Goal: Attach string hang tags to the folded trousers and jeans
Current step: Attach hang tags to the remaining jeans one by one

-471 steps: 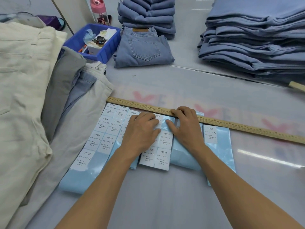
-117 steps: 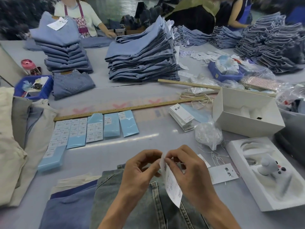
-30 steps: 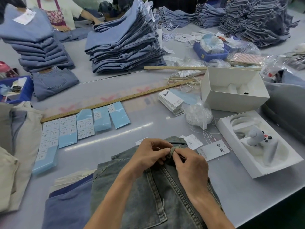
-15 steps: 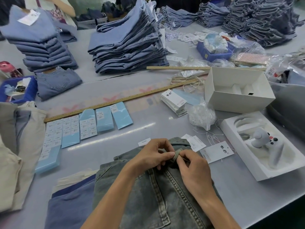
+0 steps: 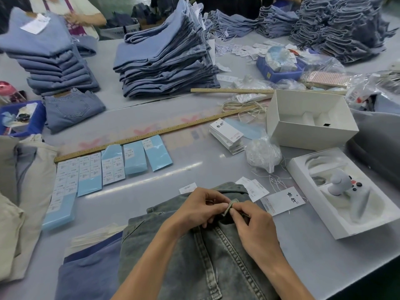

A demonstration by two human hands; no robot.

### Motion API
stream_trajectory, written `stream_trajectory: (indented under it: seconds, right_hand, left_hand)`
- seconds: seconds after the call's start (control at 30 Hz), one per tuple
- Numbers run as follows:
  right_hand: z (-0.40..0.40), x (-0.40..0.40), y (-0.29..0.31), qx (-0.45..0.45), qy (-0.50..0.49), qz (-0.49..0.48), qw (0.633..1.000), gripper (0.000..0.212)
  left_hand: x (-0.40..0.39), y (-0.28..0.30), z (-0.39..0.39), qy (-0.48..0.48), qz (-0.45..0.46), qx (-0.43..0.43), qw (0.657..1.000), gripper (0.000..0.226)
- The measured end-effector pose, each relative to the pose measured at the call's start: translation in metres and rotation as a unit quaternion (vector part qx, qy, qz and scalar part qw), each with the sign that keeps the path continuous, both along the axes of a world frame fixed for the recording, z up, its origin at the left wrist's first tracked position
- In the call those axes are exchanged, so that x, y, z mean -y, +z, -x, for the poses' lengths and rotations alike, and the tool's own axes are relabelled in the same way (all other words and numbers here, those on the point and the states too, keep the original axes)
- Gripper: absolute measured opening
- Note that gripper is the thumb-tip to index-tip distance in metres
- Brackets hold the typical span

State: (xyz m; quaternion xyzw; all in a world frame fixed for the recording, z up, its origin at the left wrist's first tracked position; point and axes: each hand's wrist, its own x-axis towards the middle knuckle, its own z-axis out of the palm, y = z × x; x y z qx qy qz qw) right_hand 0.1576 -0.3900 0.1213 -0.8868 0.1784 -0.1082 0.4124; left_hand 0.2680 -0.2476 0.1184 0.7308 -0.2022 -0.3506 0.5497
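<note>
Cream trousers (image 5: pixel 15 204): piled at the table's left edge, running off frame.
Stickers (image 5: pixel 91 172): blue-backed sheets in a row just below the ruler (image 5: pixel 155 133), which slants up to the right.
Open table (image 5: pixel 140 191): a bare strip between the stickers and the jeans; another bare patch near the right front edge.
Jeans (image 5: pixel 194 256): grey-washed, folded, at the near edge, on top of a blue pair (image 5: pixel 86 271).
Left hand (image 5: pixel 194 211): fingers closed, pinching the belt loop (image 5: pixel 229 207) at the waistband.
Right hand (image 5: pixel 255 228): thumb and forefinger closed on the same loop from the right; whether a string is between them, cannot tell.
Tag (image 5: pixel 282 201): white, flat on the table just right of the waistband, apart from both hands.
Tag stack (image 5: pixel 227 135): beyond it, near a clear bag (image 5: pixel 263 154).
Boxes: open white box (image 5: pixel 309 122) and a tray (image 5: pixel 346 195) crowd the right side.
</note>
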Motion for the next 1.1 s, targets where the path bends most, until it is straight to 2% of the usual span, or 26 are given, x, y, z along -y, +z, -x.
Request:
stream_trajectory:
  seconds: [0.1,0.23,0.3,0.43,0.5,0.6,0.67,0.77,0.9,1.0,1.1]
  right_hand:
    - [-0.001,0.001,0.0,-0.009,0.023,-0.01,1.0,0.016]
    - [-0.006,0.0,0.004,-0.038,0.009,-0.019,0.999,0.019]
    - [-0.008,-0.005,0.007,-0.032,-0.014,-0.007,0.999,0.017]
    - [-0.007,-0.014,0.012,-0.018,-0.025,0.038,0.999,0.015]
    - [-0.004,-0.011,0.016,0.0,-0.032,0.072,0.997,0.01]
    - [0.006,-0.003,0.025,0.037,0.013,0.17,0.985,0.014]
    - [0.014,0.002,0.026,0.066,0.066,0.236,0.967,0.023]
    - [0.023,0.004,0.02,0.135,0.113,0.253,0.951,0.031]
    - [0.026,0.009,0.019,0.259,0.098,0.17,0.946,0.03]
    - [0.023,0.017,0.02,0.191,0.053,0.107,0.974,0.031]
    - [0.025,0.018,0.014,0.098,0.079,0.102,0.987,0.033]
  left_hand:
    - [0.004,-0.003,0.005,0.048,-0.001,0.027,0.998,0.009]
    - [0.021,-0.008,0.023,0.139,-0.067,0.19,0.97,0.012]
    - [0.025,-0.009,0.032,0.158,-0.095,0.232,0.955,0.013]
    - [0.023,-0.006,0.028,0.181,-0.08,0.159,0.967,0.012]
    - [0.022,-0.001,0.028,0.218,-0.032,0.091,0.971,0.01]
    - [0.014,0.008,0.021,0.327,0.112,-0.069,0.936,0.011]
    - [0.005,0.014,0.016,0.355,0.183,-0.131,0.907,0.011]
    - [-0.005,0.02,0.013,0.352,0.224,-0.137,0.898,0.01]
    - [-0.016,0.029,0.006,0.383,0.244,-0.102,0.885,0.011]
    - [-0.028,0.033,0.003,0.396,0.253,-0.09,0.878,0.011]
    - [-0.033,0.033,0.006,0.403,0.281,-0.103,0.865,0.013]
